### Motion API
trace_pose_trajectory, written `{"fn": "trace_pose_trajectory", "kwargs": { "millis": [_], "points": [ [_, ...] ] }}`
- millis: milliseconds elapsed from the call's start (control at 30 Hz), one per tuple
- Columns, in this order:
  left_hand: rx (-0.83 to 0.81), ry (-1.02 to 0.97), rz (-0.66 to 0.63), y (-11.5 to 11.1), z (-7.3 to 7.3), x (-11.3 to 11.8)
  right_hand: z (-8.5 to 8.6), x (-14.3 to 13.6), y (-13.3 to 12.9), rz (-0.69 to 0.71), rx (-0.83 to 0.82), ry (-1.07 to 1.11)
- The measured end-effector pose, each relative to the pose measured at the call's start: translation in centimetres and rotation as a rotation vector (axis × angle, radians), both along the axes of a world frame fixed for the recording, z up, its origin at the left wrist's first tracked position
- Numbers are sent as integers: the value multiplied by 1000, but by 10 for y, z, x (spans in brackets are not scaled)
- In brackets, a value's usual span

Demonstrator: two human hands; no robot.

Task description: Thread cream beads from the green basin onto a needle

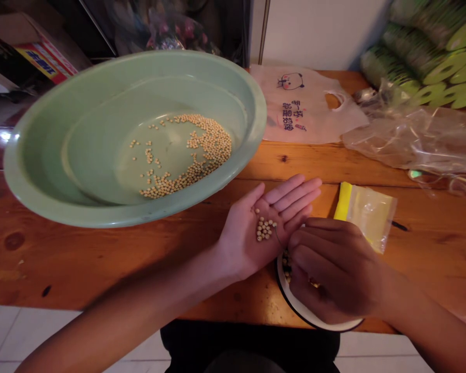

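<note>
My left hand (252, 233) is palm up with its fingers stretched flat, and a small pile of pale round beads (264, 229) rests in the palm. Close beside it, my right hand (330, 269) is closed in a pinch on a thin dark wire (278, 236). The wire's far end reaches a bead at the edge of the palm; the pinching fingertips are mostly hidden. Under my right hand sits a white dish (301, 305) with a dark rim and more beads in it, largely covered by the hand.
A big green basin (97, 207) at upper left holds many loose beads (213, 142). On the wooden table (140, 269) lie a small yellow-edged plastic bag (367, 210), a printed bag (306, 114) and clear plastic wrapping (423, 134). Green rolls (442, 67) are stacked at upper right.
</note>
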State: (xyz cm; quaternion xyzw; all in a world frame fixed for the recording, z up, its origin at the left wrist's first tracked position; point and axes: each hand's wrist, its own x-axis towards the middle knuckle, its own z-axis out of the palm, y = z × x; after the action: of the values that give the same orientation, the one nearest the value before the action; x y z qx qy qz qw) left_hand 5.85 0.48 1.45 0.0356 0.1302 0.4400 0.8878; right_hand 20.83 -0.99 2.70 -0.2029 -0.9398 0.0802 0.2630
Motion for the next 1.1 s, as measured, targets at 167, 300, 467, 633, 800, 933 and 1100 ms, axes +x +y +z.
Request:
{"fn": "trace_pose_trajectory", "kwargs": {
  "millis": [167, 300, 467, 633, 800, 933, 1100],
  "points": [
    [15, -15, 6, 0, -3, 0, 1, -2, 0, 1, 103, -66],
    [20, -19, 13, 0, -3, 1, 2, -5, 0, -5, 162, -107],
    [24, -18, 8, 0, -2, 0, 0, -5, -2, -23, 180, -154],
    [24, -23, 12, 0, -1, -1, 1, -4, -3, -69, 215, -180],
    [24, -33, 14, -1, 0, -1, 3, -2, -3, -104, 262, -116],
    [34, -49, 18, -2, -2, 0, 7, 0, -5, -123, 305, -56],
    [17, -55, 16, -1, -4, 1, 10, 2, -6, -108, 347, 33]
  ]
}}
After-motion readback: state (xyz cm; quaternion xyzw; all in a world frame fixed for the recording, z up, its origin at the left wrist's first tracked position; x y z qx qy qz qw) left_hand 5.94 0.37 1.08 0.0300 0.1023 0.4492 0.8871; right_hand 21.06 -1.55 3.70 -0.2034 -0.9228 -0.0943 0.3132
